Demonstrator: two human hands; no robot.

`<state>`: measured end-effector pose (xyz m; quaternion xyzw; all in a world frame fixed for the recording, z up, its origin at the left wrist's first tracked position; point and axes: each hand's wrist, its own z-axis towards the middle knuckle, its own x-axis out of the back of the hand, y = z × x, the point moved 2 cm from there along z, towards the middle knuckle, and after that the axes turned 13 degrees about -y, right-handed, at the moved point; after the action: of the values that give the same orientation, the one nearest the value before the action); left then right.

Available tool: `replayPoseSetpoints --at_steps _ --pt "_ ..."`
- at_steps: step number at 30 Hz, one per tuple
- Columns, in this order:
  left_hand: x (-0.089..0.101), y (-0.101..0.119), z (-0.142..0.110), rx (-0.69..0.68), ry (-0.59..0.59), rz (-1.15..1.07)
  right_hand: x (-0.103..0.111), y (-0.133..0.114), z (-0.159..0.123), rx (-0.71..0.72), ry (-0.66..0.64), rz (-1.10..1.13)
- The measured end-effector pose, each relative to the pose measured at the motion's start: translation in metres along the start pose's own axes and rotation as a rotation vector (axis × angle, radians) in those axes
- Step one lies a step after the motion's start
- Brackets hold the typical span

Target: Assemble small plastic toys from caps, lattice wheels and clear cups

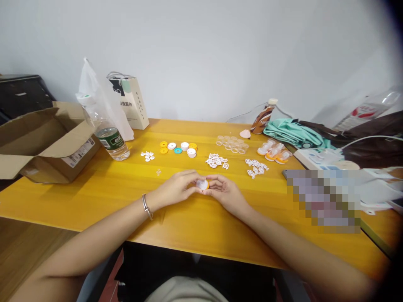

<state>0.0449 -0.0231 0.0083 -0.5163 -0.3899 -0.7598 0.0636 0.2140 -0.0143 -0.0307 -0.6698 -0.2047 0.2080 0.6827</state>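
Note:
Between my two hands, just above the table (176, 209), is a small round orange-and-white plastic piece (202, 184). My left hand (181, 184) pinches its left side, and my right hand (225, 191) grips its right edge; the fingers partly cover it. Beyond my hands lie small white patterned pieces (215, 160), with a second group of white pieces (256, 167) to the right. Yellow, white and blue round discs (178, 150) sit farther left, some stacked. Small white knobs (147, 156) and tiny clear bits (158, 172) are scattered left of my left hand.
Clear plastic cups (232, 144) and orange-based clear pieces (274, 152) stand farther back. An open cardboard box (50, 142) and a water bottle (108, 136) occupy the left. A brown drink bottle (263, 117), teal cloth (294, 133), power strip (315, 157) and blurred-out flat object (323, 201) are right.

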Motion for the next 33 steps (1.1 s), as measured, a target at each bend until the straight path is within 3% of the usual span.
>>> replayPoseSetpoints --at_steps 10,20,28,33 --pt "0.0012 -0.0005 0.0006 0.036 0.044 -0.095 0.0018 -0.0001 0.0030 -0.005 0.030 0.040" --pt "-0.0012 0.0037 -0.0015 0.010 -0.038 0.081 -0.0025 0.0008 -0.0018 -0.014 0.008 -0.013" --pt "0.0063 0.0040 -0.0007 -0.057 -0.073 0.069 -0.0010 -0.0018 0.0000 -0.025 0.023 0.069" --pt "0.0066 0.0025 -0.0010 -0.024 -0.055 0.030 0.0015 -0.0018 0.0009 -0.089 -0.108 0.224"
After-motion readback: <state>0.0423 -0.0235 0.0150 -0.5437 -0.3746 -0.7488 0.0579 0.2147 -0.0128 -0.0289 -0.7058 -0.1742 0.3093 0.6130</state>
